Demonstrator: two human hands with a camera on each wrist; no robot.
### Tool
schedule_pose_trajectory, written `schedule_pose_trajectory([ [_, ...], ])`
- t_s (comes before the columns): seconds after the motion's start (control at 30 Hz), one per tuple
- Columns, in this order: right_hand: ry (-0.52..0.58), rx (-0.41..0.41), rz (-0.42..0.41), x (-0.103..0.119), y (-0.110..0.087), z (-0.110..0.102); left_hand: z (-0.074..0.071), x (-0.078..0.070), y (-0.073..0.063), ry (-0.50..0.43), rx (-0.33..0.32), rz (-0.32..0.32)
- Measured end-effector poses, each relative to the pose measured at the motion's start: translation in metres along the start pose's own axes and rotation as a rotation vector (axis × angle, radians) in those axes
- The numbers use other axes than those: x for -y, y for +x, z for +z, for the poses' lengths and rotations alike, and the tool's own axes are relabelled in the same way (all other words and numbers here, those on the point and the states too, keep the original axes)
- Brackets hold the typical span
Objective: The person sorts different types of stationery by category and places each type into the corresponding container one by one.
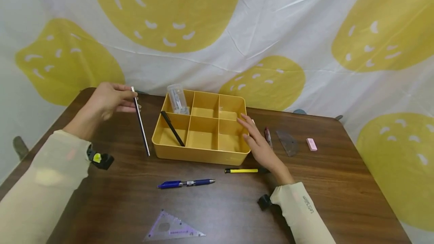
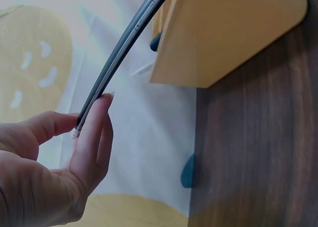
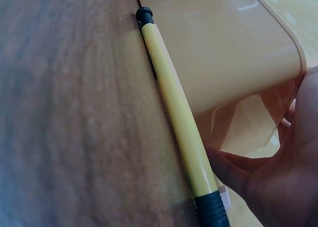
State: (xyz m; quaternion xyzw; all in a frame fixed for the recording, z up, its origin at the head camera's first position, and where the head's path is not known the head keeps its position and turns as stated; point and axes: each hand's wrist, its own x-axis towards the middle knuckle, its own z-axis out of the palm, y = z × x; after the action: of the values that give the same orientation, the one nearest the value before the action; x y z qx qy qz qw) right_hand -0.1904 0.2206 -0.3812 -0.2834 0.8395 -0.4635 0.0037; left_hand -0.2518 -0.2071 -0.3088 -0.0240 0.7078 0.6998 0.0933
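My left hand pinches the top end of a dark pencil with white stripes, held up left of the yellow divided box. In the left wrist view, the thumb and fingers meet near the pencil's whitish end. My right hand rests on the box's right rim, its fingers laid over the edge. Inside the box, a black pen leans in the front left compartment and a clear plastic case stands in the back left one. A yellow mechanical pencil lies close by the right hand.
In front of the box lie a blue pen and a clear purple set square. To its right are a red pen, a clear protractor and a pink eraser. A lemon-printed cloth hangs behind the wooden table.
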Motion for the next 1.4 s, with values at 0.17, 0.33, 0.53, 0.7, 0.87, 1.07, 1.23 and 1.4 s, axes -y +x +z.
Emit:
schedule_pose_trajectory([
  [0.17,-0.003,-0.002,-0.005,0.0,0.002,-0.001,0.007,-0.01,0.001,-0.047,-0.006,0.012],
  [0.33,-0.002,-0.004,0.004,-0.002,0.002,-0.002,0.014,-0.018,0.004,-0.129,-0.038,0.017],
  [0.53,0.002,-0.006,0.013,-0.002,0.0,-0.002,0.023,-0.025,0.006,-0.179,-0.062,0.033],
  [0.7,0.006,-0.012,0.002,-0.002,0.002,-0.002,0.031,-0.032,0.007,-0.21,-0.092,0.054],
  [0.87,0.002,-0.012,-0.003,-0.002,0.002,-0.002,0.037,-0.036,0.009,-0.214,-0.114,0.071],
  [1.07,0.002,-0.014,-0.012,-0.002,0.002,-0.002,0.044,-0.04,0.011,-0.253,-0.12,0.084],
  [1.23,-0.001,-0.013,-0.007,-0.003,0.002,-0.002,0.05,-0.04,0.015,-0.288,-0.137,0.108],
  [1.4,0.005,-0.013,-0.011,-0.001,0.001,-0.001,0.056,-0.04,0.019,-0.33,-0.167,0.133],
])
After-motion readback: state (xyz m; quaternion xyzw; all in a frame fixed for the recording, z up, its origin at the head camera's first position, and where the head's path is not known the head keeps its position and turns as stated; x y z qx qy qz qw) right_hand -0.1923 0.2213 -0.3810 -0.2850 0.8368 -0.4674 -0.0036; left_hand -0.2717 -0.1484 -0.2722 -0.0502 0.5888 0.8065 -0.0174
